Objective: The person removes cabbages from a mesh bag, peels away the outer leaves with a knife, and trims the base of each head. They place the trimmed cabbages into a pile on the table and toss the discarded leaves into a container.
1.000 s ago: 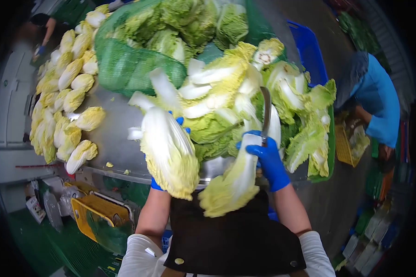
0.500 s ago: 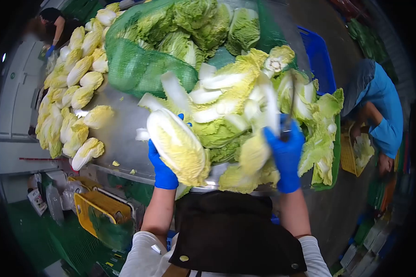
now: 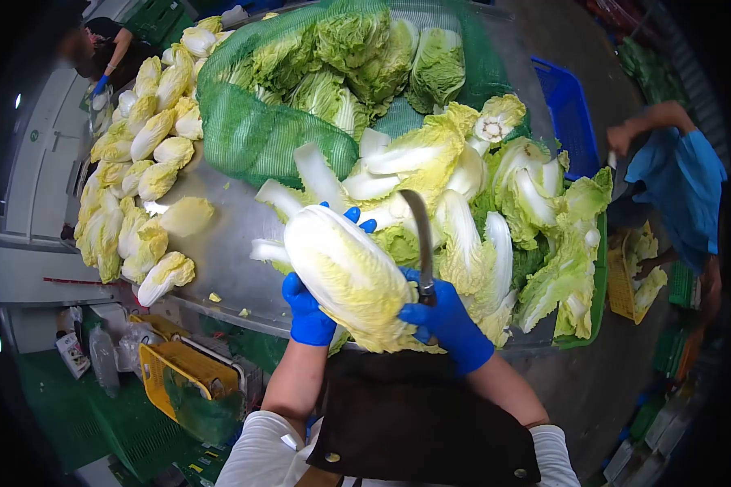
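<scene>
A trimmed, pale napa cabbage [image 3: 345, 272] lies tilted in my left hand [image 3: 309, 312], whose blue-gloved fingers wrap round its left side and show behind its top. My right hand [image 3: 451, 325], also gloved in blue, is closed on the handle of a curved knife [image 3: 421, 231] with the blade pointing up. Its fingers touch the lower right side of the cabbage. Loose outer leaves [image 3: 463, 235] are heaped behind and to the right of both hands.
Trimmed cabbages [image 3: 150, 134] are piled on the left of the metal table [image 3: 235, 235]. A green mesh sack [image 3: 276, 142] holds untrimmed heads at the back. Blue [image 3: 564, 114] and yellow crates [image 3: 183, 373] stand around. One person [image 3: 678, 178] is at the right, another [image 3: 105, 49] far left.
My right hand has moved left and down with the knife to touch the cabbage. The loose leaf near it is now on the heap. The person at the right has changed posture.
</scene>
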`<state>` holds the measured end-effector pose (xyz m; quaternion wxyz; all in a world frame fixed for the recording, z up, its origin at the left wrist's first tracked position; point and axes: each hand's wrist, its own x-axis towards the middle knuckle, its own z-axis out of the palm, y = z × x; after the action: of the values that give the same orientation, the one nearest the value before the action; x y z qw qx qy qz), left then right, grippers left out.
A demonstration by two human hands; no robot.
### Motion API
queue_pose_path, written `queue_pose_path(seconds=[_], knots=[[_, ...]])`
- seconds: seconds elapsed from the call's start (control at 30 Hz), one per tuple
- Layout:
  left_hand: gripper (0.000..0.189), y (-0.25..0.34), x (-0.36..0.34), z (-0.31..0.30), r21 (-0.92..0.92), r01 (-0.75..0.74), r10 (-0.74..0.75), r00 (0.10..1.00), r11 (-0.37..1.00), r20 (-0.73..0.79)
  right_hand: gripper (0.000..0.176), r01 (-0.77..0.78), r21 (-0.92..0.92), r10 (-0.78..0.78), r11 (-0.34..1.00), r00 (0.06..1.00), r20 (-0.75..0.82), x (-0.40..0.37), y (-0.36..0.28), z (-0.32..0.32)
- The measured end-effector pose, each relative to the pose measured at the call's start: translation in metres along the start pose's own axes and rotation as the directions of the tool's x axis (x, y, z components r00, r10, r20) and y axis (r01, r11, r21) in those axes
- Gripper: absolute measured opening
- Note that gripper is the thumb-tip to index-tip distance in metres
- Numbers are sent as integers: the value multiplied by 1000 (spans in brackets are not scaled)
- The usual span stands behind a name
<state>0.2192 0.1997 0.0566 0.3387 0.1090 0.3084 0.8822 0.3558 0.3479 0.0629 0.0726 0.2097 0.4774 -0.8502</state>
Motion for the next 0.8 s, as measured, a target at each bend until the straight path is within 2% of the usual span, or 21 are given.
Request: queue_pose_path(seconds=[0.07, 0.1, 0.17, 0.2, 0.23, 0.27, 0.3, 0.33, 0.4, 0.43, 0.47, 0.5, 0.57, 0.6, 0.67, 0.7, 0.73, 0.8], knots=[[107, -7, 2, 13, -80, -61, 64, 997, 995, 33, 54, -139, 207, 124, 968, 989, 82, 9, 23, -14], [110, -12, 3, 18, -120, -89, 95, 994, 989, 48, 52, -172, 223, 156, 959, 984, 87, 10, 28, -15], [110, -21, 0, 17, -289, 9, -7, 1000, 957, 6, 49, -238, 254, 221, 937, 971, 96, 10, 28, -11], [110, -25, -1, 14, -373, 52, -59, 998, 926, -8, 51, -266, 151, 259, 952, 964, 62, 11, 20, -14], [109, -26, 0, 5, -334, 49, -64, 997, 941, -36, 53, -294, 47, 293, 955, 956, 24, 13, 13, -17], [107, -26, 2, -8, -294, 48, -69, 996, 955, -63, 59, -127, -95, 125, 987, 992, -31, 15, 10, -21], [106, -25, 1, -17, -255, 48, -74, 993, 966, -92, 60, 11, -115, -24, 993, 994, -106, 15, 5, -22], [95, -22, -1, -16, -243, 25, -39, 998, 970, -53, 62, 147, -144, -172, 979, 968, -180, 12, -3, -20], [86, -23, -2, -16, -204, 14, -81, 942, 979, -325, 64, 260, -359, -343, 896, 920, -189, -3, -22, -11], [82, -25, -1, -16, -182, 11, -93, 887, 983, -452, 64, 247, -524, -357, 815, 926, -119, -13, -37, -2], [76, -27, 4, -11, -179, -9, -85, 857, 984, -509, 65, 272, -635, -406, 723, 911, -73, -14, -38, 3], [75, -27, 4, -7, -148, -24, -53, 869, 989, -492, 66, 292, -732, -454, 615, 891, -26, -15, -40, 7], [73, -25, 2, -3, -89, -52, 6, 890, 995, -457, 69, 364, -833, -618, 417, 785, 34, -7, -20, 9], [76, -22, -1, -5, -27, -36, 22, 911, 999, -411, 67, 504, -749, -735, 430, 677, 33, 1, -10, 3], [78, -23, -8, -26, -128, -34, -9, 948, 991, -319, 59, 373, -659, -564, 654, 821, -95, -10, -22, 8], [79, -26, -10, -39, -174, -24, -24, 963, 984, -270, 55, 329, -622, -512, 711, 848, -136, -11, -20, 10], [80, -31, -2, -43, -339, 29, -56, 996, 940, -71, 51, 282, -582, -457, 762, 872, -176, -12, -18, 12], [80, -35, 1, -44, -300, 33, -82, 985, 953, -152, 42, 263, -564, -453, 783, 863, -226, -5, -5, 10]])
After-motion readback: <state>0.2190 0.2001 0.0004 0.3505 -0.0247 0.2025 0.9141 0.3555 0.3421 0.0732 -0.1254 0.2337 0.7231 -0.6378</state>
